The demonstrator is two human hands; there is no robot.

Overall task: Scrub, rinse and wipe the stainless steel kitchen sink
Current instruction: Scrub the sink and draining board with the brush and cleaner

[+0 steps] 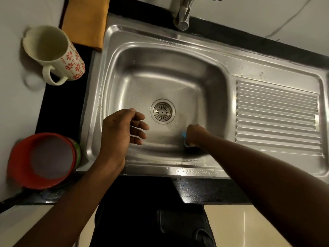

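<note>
The stainless steel sink fills the middle of the head view, its basin wet with droplets around the round drain. My right hand is low in the basin near the front wall, right of the drain, gripping a small blue scrubber of which only a corner shows. My left hand hovers over the front left of the basin, fingers loosely spread and holding nothing. The tap hangs over the back rim with no water running.
A ribbed draining board lies right of the basin. On the left counter stand a floral mug, an orange cloth and a red bowl stacked on a green one. A black counter edge runs along the front.
</note>
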